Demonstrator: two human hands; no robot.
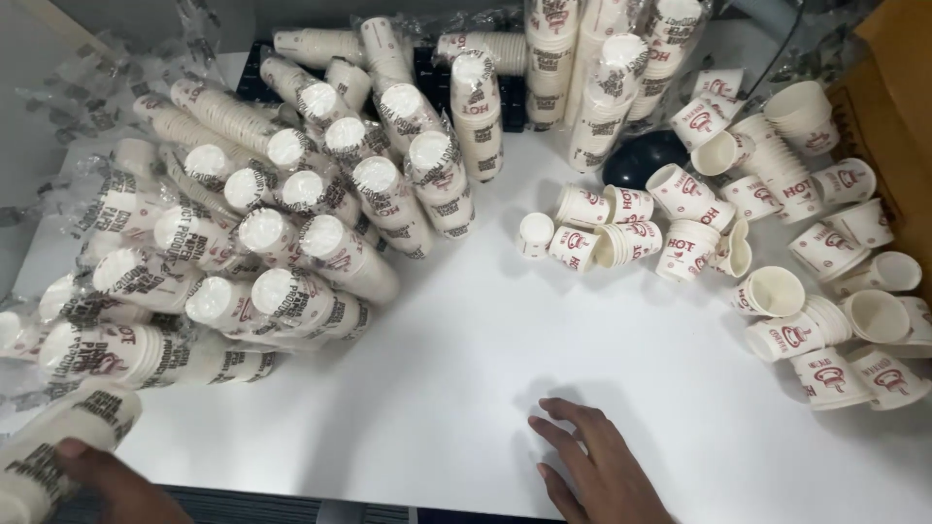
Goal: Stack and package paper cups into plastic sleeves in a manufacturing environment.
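Covering most of the view is a white bench [456, 359], its left half piled with wrapped sleeves of paper cups [291, 194] in clear printed plastic, its right side strewn with loose paper cups [777, 233], some upright, some tipped. A dark rounded object [643, 155] sits among them near the back, and a brown cardboard box [898, 107] stands at the right edge. The right hand [597, 466] lies flat and open on bare bench, fingers spread, holding nothing. The left hand [112, 485] grips one wrapped sleeve [58, 446] at the lower left corner.
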